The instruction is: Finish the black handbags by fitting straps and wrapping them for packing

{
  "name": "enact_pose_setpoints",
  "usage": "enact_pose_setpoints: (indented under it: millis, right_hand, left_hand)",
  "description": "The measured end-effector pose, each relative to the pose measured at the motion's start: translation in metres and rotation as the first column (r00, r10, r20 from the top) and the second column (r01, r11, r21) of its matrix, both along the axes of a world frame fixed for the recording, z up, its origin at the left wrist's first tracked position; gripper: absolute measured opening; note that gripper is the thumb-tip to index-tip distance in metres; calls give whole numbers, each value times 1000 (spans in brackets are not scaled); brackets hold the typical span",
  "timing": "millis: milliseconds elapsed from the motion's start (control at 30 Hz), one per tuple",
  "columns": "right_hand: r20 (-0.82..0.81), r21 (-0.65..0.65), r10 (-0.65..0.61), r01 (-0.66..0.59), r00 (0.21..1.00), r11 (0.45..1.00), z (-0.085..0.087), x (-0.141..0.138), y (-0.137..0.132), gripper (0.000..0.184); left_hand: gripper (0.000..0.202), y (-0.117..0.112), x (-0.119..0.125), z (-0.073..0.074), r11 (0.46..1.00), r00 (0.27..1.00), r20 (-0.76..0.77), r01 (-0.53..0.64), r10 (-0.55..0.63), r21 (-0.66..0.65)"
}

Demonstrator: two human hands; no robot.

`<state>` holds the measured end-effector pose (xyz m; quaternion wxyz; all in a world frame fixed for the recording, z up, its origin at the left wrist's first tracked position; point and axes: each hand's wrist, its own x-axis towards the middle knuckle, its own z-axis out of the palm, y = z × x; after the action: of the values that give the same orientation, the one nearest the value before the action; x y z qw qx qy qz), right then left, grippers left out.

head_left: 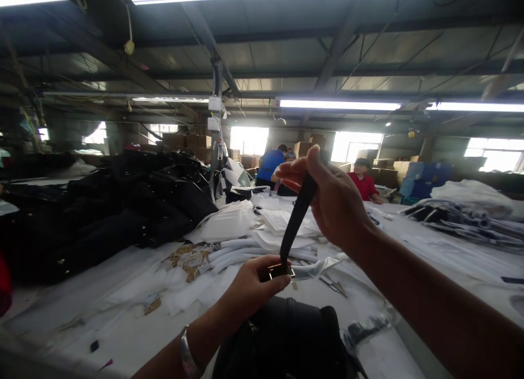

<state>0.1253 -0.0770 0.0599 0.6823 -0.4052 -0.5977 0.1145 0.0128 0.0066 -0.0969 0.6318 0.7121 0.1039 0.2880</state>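
Both grips closed on black strap [297,220]: left hand [256,286] at buckle [281,270], right hand [331,204] higher.

A dim workshop — fluorescent tubes [339,104] under a dark beamed ceiling [286,51]; bright windows [249,140] behind; long white tables [123,324].

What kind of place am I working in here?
Most likely a bag-making or packing workshop: black bags heaped on a long white table, cardboard boxes stacked by the windows, and a black strap held between the left hand and right hand.
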Motion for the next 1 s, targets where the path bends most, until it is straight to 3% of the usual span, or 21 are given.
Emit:
enact_pose_setpoints:
  millis: [67, 133, 233, 300, 400, 500, 567, 633, 700, 833, 1000]
  right_hand:
    - [97, -216, 5, 16, 995, 976, -19, 4, -4, 27]
    - [296, -479, 25, 126, 955, 869, -44, 9, -7, 24]
    - [573, -460, -43, 365, 818, 809, -66, 17, -8, 33]
    - [613, -439, -60, 403, 788, 803, -61, 21, -4, 47]
    - [460, -495, 39, 220, 887, 841, -38, 21, 3, 60]
    - [154, -419, 116, -42, 981, 907, -19, 23, 5, 60]
    - [-53, -307, 113, -124, 992, 944, -17, 30, 3, 58]
    - [-179, -267, 77, -123, 981, 956, -23, 40, -3, 51]
    - [-191, -360, 43, -111, 981, 926, -35, 49, -10, 40]
    - [-94, -594, 83, -122, 992, 795, -62, 56, -27, 35]
    - [-51, -658, -14, -23, 999, 752, -81, 60, -35, 42]
  left_hand:
    - [31, 1, 1, 1, 1000, 1000, 17, -16, 16, 0]
    - [27, 3, 4, 0, 998, 999, 26, -44, 43, 38]
    - [25, 4, 10, -2, 995, 999, 29, -41, 38, 90]
    - [29, 3, 16, -2, 999, 999, 29, 16, -17, 50]
    - [34, 2, 23, 0, 997, 997, 28, 74, -73, -25]
    - [37, 3, 26, 6, 997, 996, 37, 77, -76, -17]
    - [38, 5, 24, 9, 998, 997, 43, 62, -61, -11]
    - [36, 7, 20, 12, 1000, 999, 44, 26, -26, 1]
    - [32, 6, 18, 12, 998, 998, 38, -42, 40, 55]
    - [26, 1, 19, 9, 960, 990, 66, -139, 126, 244]
    - [27, -2, 20, 5, 889, 964, 129, -264, 232, 373]
